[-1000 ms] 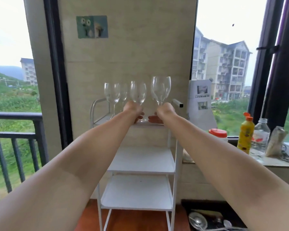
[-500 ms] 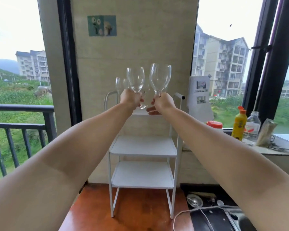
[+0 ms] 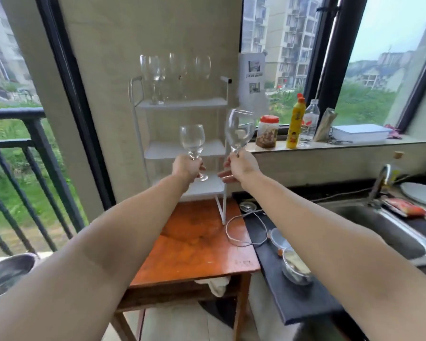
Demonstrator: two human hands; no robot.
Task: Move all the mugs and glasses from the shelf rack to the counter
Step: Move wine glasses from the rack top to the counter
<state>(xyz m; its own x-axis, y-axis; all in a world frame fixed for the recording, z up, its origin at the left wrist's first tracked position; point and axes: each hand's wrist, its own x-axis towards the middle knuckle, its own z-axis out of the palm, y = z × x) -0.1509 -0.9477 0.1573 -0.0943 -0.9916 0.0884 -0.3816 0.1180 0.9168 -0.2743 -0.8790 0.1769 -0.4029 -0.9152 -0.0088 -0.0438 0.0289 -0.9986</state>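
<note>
Each hand's grip holds a clear, empty wine glass by its stem: left hand (image 3: 186,167) the smaller glass (image 3: 191,141), right hand (image 3: 241,164) the larger glass (image 3: 239,130).

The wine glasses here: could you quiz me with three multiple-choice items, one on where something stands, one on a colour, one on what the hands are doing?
1. Where do the glasses not yet taken stand?
A. top tier of the white rack
B. in the sink
C. on the wooden table

2. What colour is the lid of the jar on the window ledge?
A. blue
B. red
C. black

3. What are the two hands doing?
A. both empty
B. only one holds a glass
C. each holds a wine glass by its stem

Answers:
1 A, the remaining glasses stand on the rack top.
2 B, the jar has a red lid.
3 C, left hand grips the smaller glass; right hand grips the larger glass.
</note>
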